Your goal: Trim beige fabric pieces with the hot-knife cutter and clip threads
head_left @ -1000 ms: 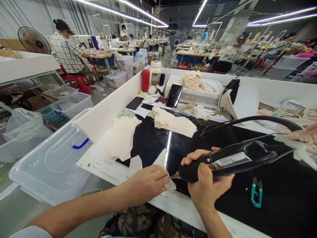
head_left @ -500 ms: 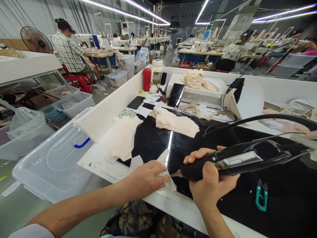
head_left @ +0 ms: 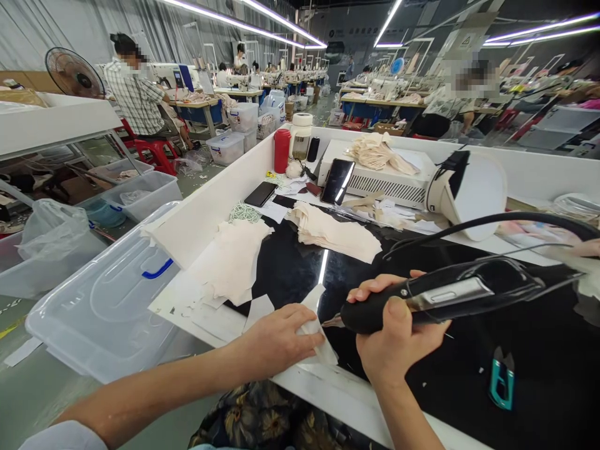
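My left hand (head_left: 290, 331) has its thumb and fingers closed on a small off-white fabric piece (head_left: 323, 340) at the front edge of the black work surface (head_left: 290, 284). My right hand (head_left: 398, 331) wraps round a black hand-held tool (head_left: 450, 300) with a silver lever, a cable and a hose trailing right. Its rounded end points at the fabric; I cannot tell its exact kind. Farther back are a stack of cream fabric pieces (head_left: 337, 231) and a second cream pile (head_left: 239, 256). Teal thread snips (head_left: 501, 380) lie at the right.
Two phones (head_left: 261, 194), a red bottle (head_left: 282, 151) and a white-lidded jar (head_left: 300, 137) stand by the table's raised white rim (head_left: 225, 194). A vented white box (head_left: 375, 172) carries more fabric. A lidded plastic bin (head_left: 112, 294) sits left. People work at sewing machines beyond.
The view has shifted slightly, so most things sit a little further right. Both hands keep their hold, and the fabric and the tool have barely moved.
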{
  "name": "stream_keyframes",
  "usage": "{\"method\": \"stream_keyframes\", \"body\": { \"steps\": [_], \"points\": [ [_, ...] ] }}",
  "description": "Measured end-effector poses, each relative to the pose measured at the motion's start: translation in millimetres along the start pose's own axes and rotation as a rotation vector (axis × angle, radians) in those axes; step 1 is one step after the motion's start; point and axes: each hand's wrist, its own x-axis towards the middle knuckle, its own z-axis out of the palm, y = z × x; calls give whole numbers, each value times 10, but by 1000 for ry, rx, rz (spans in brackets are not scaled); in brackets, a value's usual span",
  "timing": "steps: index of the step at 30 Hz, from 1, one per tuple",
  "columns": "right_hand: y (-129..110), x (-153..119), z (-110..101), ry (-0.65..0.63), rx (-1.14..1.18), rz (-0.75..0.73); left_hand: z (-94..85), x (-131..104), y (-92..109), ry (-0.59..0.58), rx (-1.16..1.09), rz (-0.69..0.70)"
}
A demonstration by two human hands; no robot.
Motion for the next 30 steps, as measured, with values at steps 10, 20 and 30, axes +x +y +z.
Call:
{"method": "stream_keyframes", "body": {
  "steps": [10,20,30],
  "points": [
    [6,-40,-30,-54,-46,17,9,-30,301,-12,131,-36],
    [21,-47,-79,-76,-52,-8,-81,206,-270,66,6,200],
    [23,-73,-88,-80,-60,-19,-132,190,-567,-104,-97,237]
  ]
}}
